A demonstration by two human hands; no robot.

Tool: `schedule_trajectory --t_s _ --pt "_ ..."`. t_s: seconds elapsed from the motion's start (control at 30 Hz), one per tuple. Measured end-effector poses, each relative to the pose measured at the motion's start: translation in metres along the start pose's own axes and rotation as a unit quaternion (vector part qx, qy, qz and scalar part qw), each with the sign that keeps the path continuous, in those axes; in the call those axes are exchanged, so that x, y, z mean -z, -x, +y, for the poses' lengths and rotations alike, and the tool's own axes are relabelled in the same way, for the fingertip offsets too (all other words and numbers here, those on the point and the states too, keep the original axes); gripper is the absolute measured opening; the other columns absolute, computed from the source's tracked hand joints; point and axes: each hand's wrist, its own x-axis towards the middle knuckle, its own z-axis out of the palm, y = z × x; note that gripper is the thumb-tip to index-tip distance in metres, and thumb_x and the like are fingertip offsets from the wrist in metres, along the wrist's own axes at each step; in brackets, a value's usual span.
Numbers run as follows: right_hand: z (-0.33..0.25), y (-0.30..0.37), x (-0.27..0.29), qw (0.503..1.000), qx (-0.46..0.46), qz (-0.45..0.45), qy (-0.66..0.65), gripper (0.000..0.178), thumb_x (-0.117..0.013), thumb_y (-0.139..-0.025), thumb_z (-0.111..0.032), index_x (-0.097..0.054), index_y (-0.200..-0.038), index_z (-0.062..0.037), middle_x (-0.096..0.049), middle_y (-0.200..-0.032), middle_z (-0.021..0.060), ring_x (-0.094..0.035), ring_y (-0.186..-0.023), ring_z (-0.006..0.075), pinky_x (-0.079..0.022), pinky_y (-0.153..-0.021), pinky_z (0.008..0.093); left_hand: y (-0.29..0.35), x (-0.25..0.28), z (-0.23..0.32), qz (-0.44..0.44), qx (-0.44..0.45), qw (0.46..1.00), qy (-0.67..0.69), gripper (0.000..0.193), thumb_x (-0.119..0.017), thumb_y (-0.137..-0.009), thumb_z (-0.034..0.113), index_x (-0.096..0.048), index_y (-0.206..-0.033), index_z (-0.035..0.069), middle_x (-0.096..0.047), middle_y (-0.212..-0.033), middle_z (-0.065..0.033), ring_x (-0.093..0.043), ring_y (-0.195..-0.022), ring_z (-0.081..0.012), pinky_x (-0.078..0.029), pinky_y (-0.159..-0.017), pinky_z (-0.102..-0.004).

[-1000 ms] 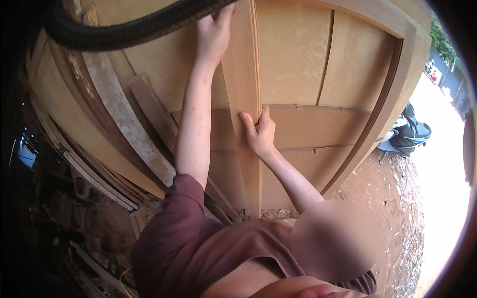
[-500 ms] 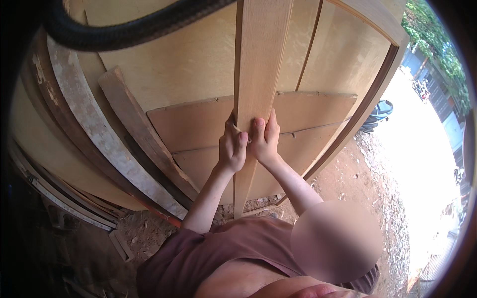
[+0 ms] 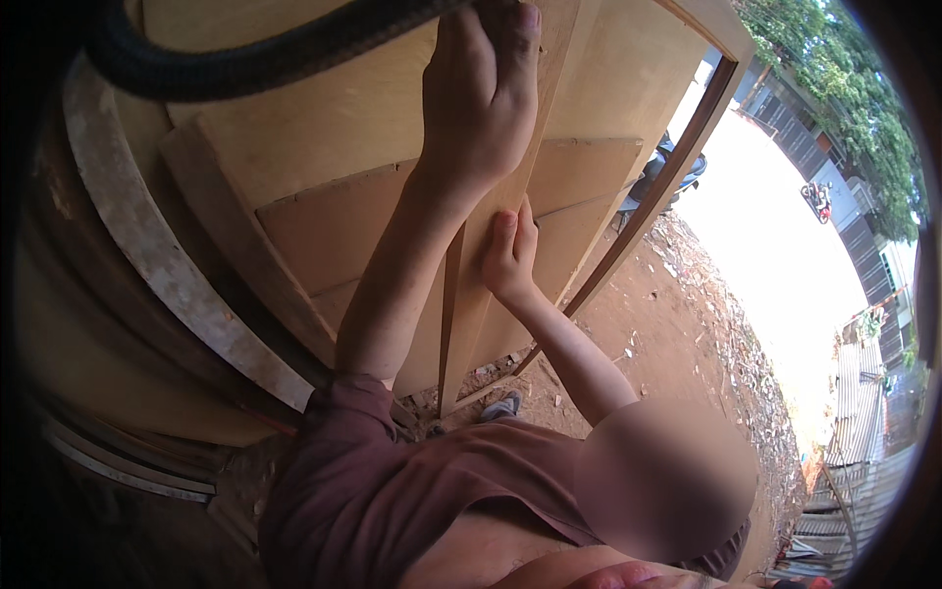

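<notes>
A long light-brown wooden plank stands upright before me, its upper end leaning right and its foot near the dirt. My left hand is high on it, closed at its left side with the thumb on top; some fingers are hidden. Lower down, my right hand grips the right edge, thumb on the face and fingers going behind. Close behind the plank are brown board pieces against a pale plywood sheet.
Weathered boards lean at the left. A wooden frame stands at the right, with a parked motorcycle beyond it. A black hose-like band crosses the top left. Dirt ground and corrugated sheets lie right.
My left hand has moved from beside the right hand to high up the plank. The plank's top now leans further right. My view has swung toward the yard on the right.
</notes>
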Motion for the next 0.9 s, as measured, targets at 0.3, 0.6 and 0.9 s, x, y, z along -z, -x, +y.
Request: schedule_trajectory --t_s 0.3,0.6,0.9 --pt "-0.015 0.016 0.018 0.998 0.043 0.024 -0.029 0.057 -0.037 -0.111 -0.047 -0.054 -0.128 0.0045 -0.071 -0.088 0.0115 -0.070 -0.078 0.0187 -0.052 -0.065 0.0319 0.156 0.001 -0.017 -0.044 0.049 0.997 -0.030 0.069 -0.059 -0.104 0.024 -0.029 -0.153 -0.013 -0.057 -0.136 -0.0351 -0.065 -0.118 -0.0475 -0.056 -0.095 -0.0465" --pt "-0.008 0.029 0.030 1.000 -0.009 -0.013 -0.019 0.069 -0.028 -0.111 -0.056 -0.049 -0.138 0.0051 -0.067 -0.115 0.0134 -0.065 -0.104 0.0205 -0.050 -0.089 0.0334 0.456 0.029 -0.091 -0.101 0.260 0.960 -0.025 0.063 -0.052 -0.103 0.028 -0.036 -0.150 -0.010 -0.050 -0.139 -0.0318 -0.048 -0.132 -0.0486 -0.037 -0.113 -0.0523" --pt "0.021 0.014 0.027 0.986 -0.053 -0.026 -0.158 0.061 -0.027 -0.114 -0.048 -0.052 -0.134 0.0041 -0.067 -0.118 0.0119 -0.064 -0.108 0.0182 -0.050 -0.091 0.0311 0.301 0.005 -0.069 -0.062 0.136 0.989 -0.017 0.084 -0.029 -0.108 0.058 -0.026 -0.157 -0.010 -0.036 -0.158 -0.0310 -0.036 -0.148 -0.0450 -0.029 -0.121 -0.0495"
